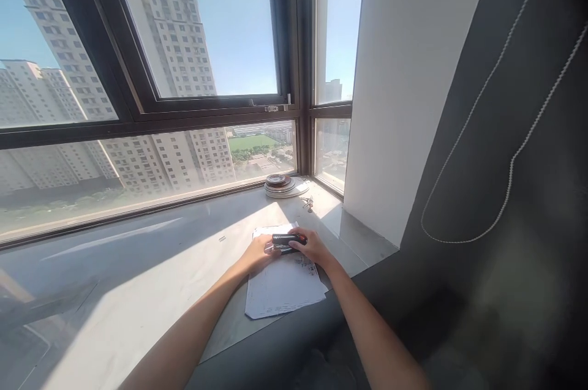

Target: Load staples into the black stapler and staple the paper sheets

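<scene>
A black stapler (283,239) lies across between my two hands, above a stack of white paper (285,289) on the windowsill. My left hand (258,253) is closed on the stapler's left end, where a bit of shiny metal shows. Around its right end, near a small red-orange spot, wrap the fingers of my right hand (316,247). Dark print or marks show on the paper just below my right hand. The stack reaches the sill's front edge. Whether the stapler touches the paper is hidden by my hands.
Stacked plates (280,187) stand in the far window corner, with a small metal object (309,204) in front. A tiny strip, perhaps staples (222,238), lies left on the sill (184,267). A beaded blind cord (478,93) hangs at right, beside the white wall (404,71).
</scene>
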Demonstrator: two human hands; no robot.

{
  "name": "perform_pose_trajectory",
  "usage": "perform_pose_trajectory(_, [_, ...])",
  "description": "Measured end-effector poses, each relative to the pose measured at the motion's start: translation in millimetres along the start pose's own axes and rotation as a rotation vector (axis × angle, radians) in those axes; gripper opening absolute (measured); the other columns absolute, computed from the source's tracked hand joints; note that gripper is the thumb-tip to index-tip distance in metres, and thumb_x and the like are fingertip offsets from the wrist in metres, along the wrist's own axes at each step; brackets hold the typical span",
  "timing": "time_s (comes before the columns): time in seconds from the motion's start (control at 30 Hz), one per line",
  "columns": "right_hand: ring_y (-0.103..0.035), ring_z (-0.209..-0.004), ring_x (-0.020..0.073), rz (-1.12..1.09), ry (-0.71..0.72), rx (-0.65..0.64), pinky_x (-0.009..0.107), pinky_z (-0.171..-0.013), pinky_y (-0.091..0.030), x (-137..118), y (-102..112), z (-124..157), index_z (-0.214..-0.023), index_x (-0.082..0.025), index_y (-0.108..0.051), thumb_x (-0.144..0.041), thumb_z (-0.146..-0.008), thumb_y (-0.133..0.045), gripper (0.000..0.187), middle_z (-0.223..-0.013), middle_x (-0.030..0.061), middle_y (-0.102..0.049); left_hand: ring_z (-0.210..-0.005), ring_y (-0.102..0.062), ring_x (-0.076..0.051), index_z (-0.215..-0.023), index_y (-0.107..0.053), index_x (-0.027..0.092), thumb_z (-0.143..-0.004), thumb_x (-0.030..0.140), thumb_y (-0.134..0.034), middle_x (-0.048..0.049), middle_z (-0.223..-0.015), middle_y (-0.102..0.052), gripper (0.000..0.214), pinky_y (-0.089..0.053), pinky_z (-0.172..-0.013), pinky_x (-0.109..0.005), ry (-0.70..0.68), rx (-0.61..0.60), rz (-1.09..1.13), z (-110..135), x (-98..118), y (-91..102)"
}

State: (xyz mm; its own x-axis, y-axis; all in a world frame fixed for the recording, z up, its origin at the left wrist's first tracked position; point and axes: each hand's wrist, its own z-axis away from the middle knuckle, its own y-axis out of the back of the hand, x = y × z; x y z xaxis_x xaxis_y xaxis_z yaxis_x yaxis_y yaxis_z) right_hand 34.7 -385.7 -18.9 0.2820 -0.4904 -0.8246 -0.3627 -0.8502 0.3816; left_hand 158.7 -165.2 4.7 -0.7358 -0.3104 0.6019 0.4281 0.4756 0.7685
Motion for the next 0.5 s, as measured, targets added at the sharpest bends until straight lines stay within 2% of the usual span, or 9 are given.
perform_pose_trajectory(0.07, [-0.069, -0.096, 0.0260, -0.031, -0.058, 0.076, 0.036, -0.088, -0.052, 2.6, -0.5, -3.1, -0.106, -0.019, -0.078, -0.057, -0.096, -0.054, 0.046, -0.101, 0.0073, -0.077, -0.126, -0.067, -0.037, -0.128, -0.078, 0.026, -0.087, 0.050, -0.073, -0.0091, -0.129, -0.078, 0.048, -0.053, -0.109, -0.050, 0.000, 0.004, 0.008, -0.1, -0.2, -1.3])
perform_pose_trajectory(0.13, [-0.066, -0.085, 0.0249, -0.013, -0.120, 0.147, 0.035, -0.081, -0.051, 5.7, -0.8, -5.3, -0.094, -0.018, -0.075, -0.060, -0.098, -0.044, 0.053, -0.086, 0.0065, -0.072, -0.124, -0.067, -0.037, -0.127, -0.079, 0.026, -0.085, 0.047, -0.076, -0.0095, -0.128, -0.078, 0.048, -0.053, -0.107, -0.049, -0.006, 0.018, -0.003, 0.2, -1.2, -3.6])
perform_pose_trajectory(0.2, [-0.061, -0.077, 0.0233, 0.026, -0.137, 0.164, 0.034, -0.076, -0.048, 7.4, -0.4, -5.6, -0.082, -0.019, -0.070, -0.060, -0.097, -0.045, 0.051, -0.075, 0.0041, -0.064, -0.120, -0.068, -0.036, -0.124, -0.079, 0.024, -0.082, 0.045, -0.078, -0.0107, -0.127, -0.077, 0.047, -0.054, -0.104, -0.047, 0.000, 0.034, -0.032, 0.5, -1.8, -6.0])
perform_pose_trajectory(0.27, [-0.059, -0.078, 0.0225, 0.044, -0.117, 0.132, 0.033, -0.077, -0.046, 6.3, 0.4, -4.1, -0.078, -0.019, -0.068, -0.060, -0.096, -0.048, 0.049, -0.075, 0.0031, -0.062, -0.114, -0.069, -0.035, -0.119, -0.079, 0.022, -0.080, 0.044, -0.080, -0.0113, -0.122, -0.077, 0.044, -0.055, -0.100, -0.045, 0.011, 0.037, -0.048, 0.6, -1.1, -7.5])
perform_pose_trajectory(0.4, [-0.061, -0.089, 0.0231, 0.054, -0.080, 0.045, 0.032, -0.084, -0.046, -0.7, 2.8, 0.8, -0.093, -0.021, -0.075, -0.062, -0.094, -0.059, 0.044, -0.087, 0.0019, -0.067, -0.109, -0.070, -0.031, -0.118, -0.079, 0.021, -0.081, 0.041, -0.078, -0.0092, -0.117, -0.078, 0.042, -0.055, -0.096, -0.041, 0.007, 0.026, 0.005, 0.9, 3.0, -7.0])
perform_pose_trajectory(0.5, [-0.062, -0.089, 0.0243, 0.045, -0.093, 0.004, 0.033, -0.083, -0.047, -2.7, 4.1, 1.7, -0.101, -0.021, -0.076, -0.066, -0.091, -0.064, 0.048, -0.089, 0.0026, -0.069, -0.112, -0.070, -0.031, -0.123, -0.079, 0.023, -0.080, 0.038, -0.079, -0.0080, -0.120, -0.078, 0.046, -0.055, -0.097, -0.040, 0.010, 0.018, 0.046, 1.5, 5.9, -5.4])
